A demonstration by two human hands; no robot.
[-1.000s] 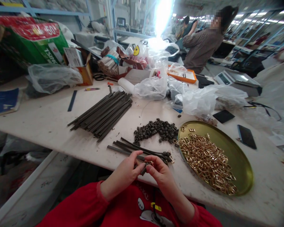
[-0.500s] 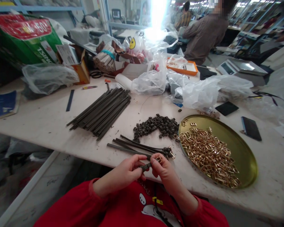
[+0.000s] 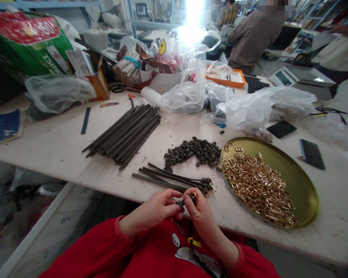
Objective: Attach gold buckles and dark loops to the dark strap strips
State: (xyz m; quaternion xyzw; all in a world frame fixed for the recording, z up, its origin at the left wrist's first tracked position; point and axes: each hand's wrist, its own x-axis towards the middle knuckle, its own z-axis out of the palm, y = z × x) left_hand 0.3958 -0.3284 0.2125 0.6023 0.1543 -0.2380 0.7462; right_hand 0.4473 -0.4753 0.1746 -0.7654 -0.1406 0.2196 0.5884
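Both my hands meet at the table's near edge. My left hand (image 3: 158, 206) pinches the end of a dark strap (image 3: 180, 202). My right hand (image 3: 197, 210) pinches the same strap end, with a small gold buckle (image 3: 193, 195) at its fingertips. Just beyond my hands lies a small bunch of finished dark straps (image 3: 168, 178) with loops and buckles on their ends. A heap of dark loops (image 3: 193, 150) sits behind them. To the right, a round gold tray (image 3: 303, 181) holds several gold buckles (image 3: 258, 187).
A larger bundle of dark straps (image 3: 124, 133) lies at the middle left. Plastic bags (image 3: 249, 110), boxes, a green carton (image 3: 26, 46) and a blue book (image 3: 4, 125) crowd the back and left. Two dark phones (image 3: 311, 153) lie at the right. Another person (image 3: 252, 33) sits beyond the table.
My hands stayed together on the strap end, the fingers shifting around the buckle. The view tilted down a little, so the table sits higher in the frame.
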